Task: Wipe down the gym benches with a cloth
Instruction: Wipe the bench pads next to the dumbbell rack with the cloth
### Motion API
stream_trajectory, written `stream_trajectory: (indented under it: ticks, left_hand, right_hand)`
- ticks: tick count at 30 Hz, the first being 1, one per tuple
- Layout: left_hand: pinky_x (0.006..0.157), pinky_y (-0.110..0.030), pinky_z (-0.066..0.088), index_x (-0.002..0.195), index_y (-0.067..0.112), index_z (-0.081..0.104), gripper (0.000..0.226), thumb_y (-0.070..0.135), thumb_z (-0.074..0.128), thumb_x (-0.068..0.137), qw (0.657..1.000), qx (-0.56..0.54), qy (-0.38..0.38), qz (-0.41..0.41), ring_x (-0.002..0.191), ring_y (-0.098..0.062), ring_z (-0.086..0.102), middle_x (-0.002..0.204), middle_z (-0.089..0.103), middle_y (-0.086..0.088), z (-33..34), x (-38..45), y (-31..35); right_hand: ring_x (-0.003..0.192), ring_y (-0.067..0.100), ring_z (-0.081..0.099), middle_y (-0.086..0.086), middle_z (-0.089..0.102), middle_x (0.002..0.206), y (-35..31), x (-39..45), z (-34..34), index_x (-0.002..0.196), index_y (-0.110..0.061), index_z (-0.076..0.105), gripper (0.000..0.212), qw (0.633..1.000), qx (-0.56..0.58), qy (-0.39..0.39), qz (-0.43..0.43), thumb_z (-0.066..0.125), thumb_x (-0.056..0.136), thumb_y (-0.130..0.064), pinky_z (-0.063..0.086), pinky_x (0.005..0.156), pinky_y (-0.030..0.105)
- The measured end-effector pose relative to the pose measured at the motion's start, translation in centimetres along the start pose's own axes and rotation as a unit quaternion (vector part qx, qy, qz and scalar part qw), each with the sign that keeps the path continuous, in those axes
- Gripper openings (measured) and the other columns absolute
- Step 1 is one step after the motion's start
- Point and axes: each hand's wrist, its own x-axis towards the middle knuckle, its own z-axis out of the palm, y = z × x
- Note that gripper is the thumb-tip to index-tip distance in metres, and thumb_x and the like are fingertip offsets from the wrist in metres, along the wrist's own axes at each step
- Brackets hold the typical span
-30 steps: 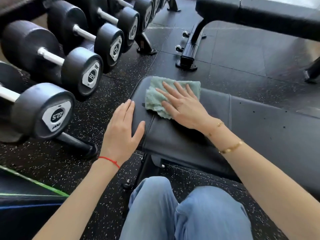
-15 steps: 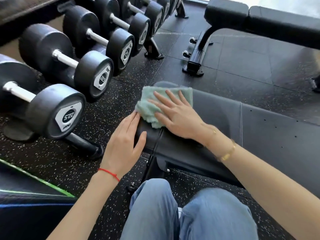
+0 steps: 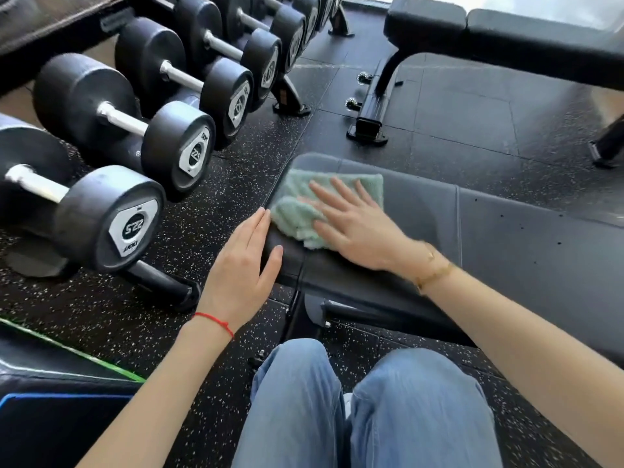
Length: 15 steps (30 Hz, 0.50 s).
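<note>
Racked dumbbells point(image 3: 141, 184) flank the bench point(image 3: 506, 238); right hand point(image 3: 358, 231) fingers spread, pressing cloth point(image 3: 297, 211); left hand point(image 3: 239, 268) fingers together, resting on its edge.

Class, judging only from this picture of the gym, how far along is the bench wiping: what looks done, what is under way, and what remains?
Done: nothing can be confirmed; no pad shows a visible wiped mark.
In hand: the right hand presses the green cloth flat on the end of the near bench, while the left hand rests on that end's edge.
Left: the rest of the near pad, and the far bench, which is untouched.
</note>
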Motion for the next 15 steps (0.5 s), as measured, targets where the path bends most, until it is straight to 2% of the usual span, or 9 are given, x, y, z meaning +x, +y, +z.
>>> stream_trajectory:
  ticks: [2,4,8,11,13,15]
  left_hand:
    - [0.121,-0.031,0.019,0.151,0.006,0.028,0.061,0.037,0.033,0.099,1.000,0.008,-0.010,0.006,0.146,-0.016,0.025,0.157,0.030,-0.008,-0.1,0.0,-0.1]
    - [0.121,-0.031,0.019,0.151,0.007,0.028,0.060,0.037,0.032,0.100,1.000,0.017,-0.012,0.010,0.146,-0.016,0.026,0.158,0.030,-0.008,-0.2,0.0,-0.2]
    - [0.120,-0.039,0.025,0.148,0.003,0.033,0.058,0.033,0.034,0.098,0.999,0.038,-0.010,0.013,0.143,-0.023,0.032,0.154,0.036,-0.013,-0.5,0.2,0.1]
    - [0.119,-0.043,0.026,0.144,-0.001,0.039,0.055,0.028,0.036,0.098,0.999,0.045,-0.001,0.010,0.139,-0.029,0.037,0.148,0.041,-0.018,-0.6,0.9,0.5]
    - [0.118,-0.045,0.026,0.143,-0.003,0.041,0.053,0.024,0.036,0.098,0.999,0.048,0.000,0.013,0.138,-0.032,0.037,0.147,0.042,-0.020,-0.5,1.7,1.0]
    - [0.119,-0.044,0.025,0.143,-0.002,0.041,0.052,0.022,0.035,0.098,0.998,0.053,-0.005,0.019,0.139,-0.032,0.036,0.147,0.042,-0.020,-0.4,2.6,1.5]
  right_hand:
    - [0.151,0.017,-0.009,-0.016,0.002,0.163,-1.4,-4.4,0.4,0.151,-0.050,0.008,0.050,0.999,0.001,0.002,-0.039,0.015,0.102,-0.054,-0.013,0.121,0.043]
    - [0.151,0.016,-0.009,-0.017,0.000,0.162,-0.6,-6.5,0.1,0.150,-0.051,0.004,0.049,0.999,-0.001,-0.005,-0.033,0.014,0.102,-0.052,-0.010,0.121,0.041]
    - [0.151,0.023,-0.002,-0.008,0.002,0.164,4.2,-2.9,-1.5,0.152,-0.046,0.005,0.050,0.994,-0.032,-0.003,0.102,0.021,0.104,-0.042,-0.003,0.122,0.044]
    - [0.151,0.027,-0.002,-0.003,0.004,0.164,4.1,0.8,-1.6,0.154,-0.040,0.011,0.050,0.983,-0.026,0.000,0.180,0.021,0.105,-0.043,-0.004,0.121,0.049]
    - [0.151,0.027,-0.003,-0.005,0.004,0.164,2.6,0.2,-1.1,0.154,-0.040,0.011,0.051,0.989,-0.023,0.001,0.148,0.020,0.104,-0.045,-0.006,0.121,0.050]
    - [0.151,0.024,-0.005,-0.009,0.003,0.164,1.1,-3.5,-0.6,0.153,-0.043,0.009,0.050,0.997,-0.023,0.004,0.075,0.018,0.103,-0.047,-0.007,0.121,0.048]
